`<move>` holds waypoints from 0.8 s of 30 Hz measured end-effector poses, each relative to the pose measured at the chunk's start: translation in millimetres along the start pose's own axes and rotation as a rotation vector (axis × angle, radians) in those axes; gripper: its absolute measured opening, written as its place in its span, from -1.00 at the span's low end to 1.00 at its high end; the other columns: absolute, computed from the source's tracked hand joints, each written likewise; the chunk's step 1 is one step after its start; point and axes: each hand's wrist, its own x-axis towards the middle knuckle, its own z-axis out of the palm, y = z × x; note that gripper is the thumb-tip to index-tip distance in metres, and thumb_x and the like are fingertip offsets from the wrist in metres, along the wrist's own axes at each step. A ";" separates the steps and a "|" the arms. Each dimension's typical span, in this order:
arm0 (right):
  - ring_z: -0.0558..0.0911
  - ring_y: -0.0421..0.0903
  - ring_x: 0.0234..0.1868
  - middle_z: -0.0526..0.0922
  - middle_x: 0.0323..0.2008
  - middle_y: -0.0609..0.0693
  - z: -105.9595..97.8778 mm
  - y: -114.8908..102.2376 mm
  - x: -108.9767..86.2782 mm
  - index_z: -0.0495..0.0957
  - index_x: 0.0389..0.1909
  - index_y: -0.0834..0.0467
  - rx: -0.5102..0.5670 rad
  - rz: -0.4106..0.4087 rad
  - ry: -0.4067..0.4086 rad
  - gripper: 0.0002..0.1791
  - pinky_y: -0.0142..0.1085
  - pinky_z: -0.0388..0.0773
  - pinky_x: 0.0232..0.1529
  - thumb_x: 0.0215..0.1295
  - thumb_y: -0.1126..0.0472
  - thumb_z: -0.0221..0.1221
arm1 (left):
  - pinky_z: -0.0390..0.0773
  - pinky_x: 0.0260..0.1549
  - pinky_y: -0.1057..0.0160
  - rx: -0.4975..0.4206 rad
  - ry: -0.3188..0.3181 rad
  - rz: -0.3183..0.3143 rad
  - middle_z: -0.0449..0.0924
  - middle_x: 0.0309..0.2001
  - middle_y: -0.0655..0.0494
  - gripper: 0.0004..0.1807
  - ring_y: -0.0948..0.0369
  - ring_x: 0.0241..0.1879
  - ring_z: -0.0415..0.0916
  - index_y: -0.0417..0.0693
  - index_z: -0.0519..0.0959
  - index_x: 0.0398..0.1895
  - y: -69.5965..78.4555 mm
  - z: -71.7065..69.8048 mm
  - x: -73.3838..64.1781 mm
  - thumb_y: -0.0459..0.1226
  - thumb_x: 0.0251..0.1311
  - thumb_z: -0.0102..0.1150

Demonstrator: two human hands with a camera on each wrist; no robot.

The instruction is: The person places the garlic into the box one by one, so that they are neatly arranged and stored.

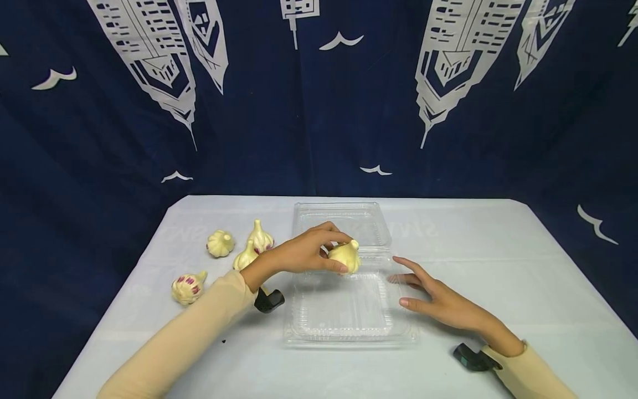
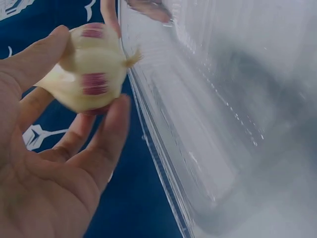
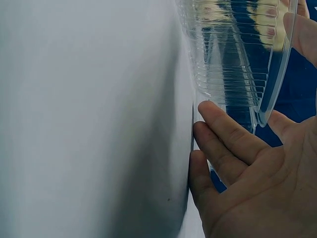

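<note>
Between the fingers and thumb of my left hand [image 1: 311,249] is a garlic bulb [image 1: 346,256], held above the clear plastic container [image 1: 344,339]. Purple patches and a tuft of roots show on the bulb [image 2: 94,69] in the left wrist view. The container lies unfolded on the table, its lid [image 1: 341,209] flat toward the back. At the container's right side is my right hand [image 1: 441,302], fingers extended and holding nothing. In the right wrist view its fingers [image 3: 233,139] lie close to the container's ribbed wall [image 3: 233,74]; whether they touch it I cannot tell.
Several more garlic bulbs lie left of the container: one purple-patched bulb [image 1: 188,288], a pale bulb [image 1: 220,244], another bulb [image 1: 260,237] and one partly behind the left wrist [image 1: 245,256]. A white cloth [image 1: 488,238] covers the table. A dark blue patterned curtain [image 1: 319,122] hangs behind.
</note>
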 end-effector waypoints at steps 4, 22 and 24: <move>0.44 -0.21 0.35 0.54 0.30 -0.08 -0.4 0.9 0.3 -0.10 0.60 -0.09 0.009 -0.002 -0.009 -0.12 -0.36 0.39 0.27 0.43 0.06 0.21 | 0.59 -0.04 0.41 0.039 -0.042 0.011 0.50 -0.03 0.01 -0.45 0.21 -0.04 0.50 -0.08 0.56 0.23 3.3 5.9 9.8 -0.22 0.16 0.44; 0.47 -0.27 0.31 0.53 0.30 -0.05 1.4 4.6 1.4 -0.12 0.60 -0.08 0.070 -0.024 -0.022 -0.10 -0.45 0.39 0.23 0.42 0.12 0.22 | 0.46 -0.28 0.39 0.360 -0.063 -0.090 0.57 -0.11 0.17 -0.46 0.28 -0.16 0.46 0.14 0.59 0.20 22.0 42.6 43.8 -0.04 0.12 0.45; 0.47 -0.27 0.31 0.54 0.29 -0.05 2.0 4.2 2.1 -0.13 0.60 -0.07 0.073 -0.028 -0.023 -0.10 -0.45 0.38 0.23 0.42 0.12 0.22 | 0.45 -0.34 0.38 0.400 -0.061 -0.116 0.54 -0.15 0.22 -0.46 0.31 -0.22 0.43 0.18 0.60 0.18 22.4 45.3 45.1 -0.01 0.10 0.45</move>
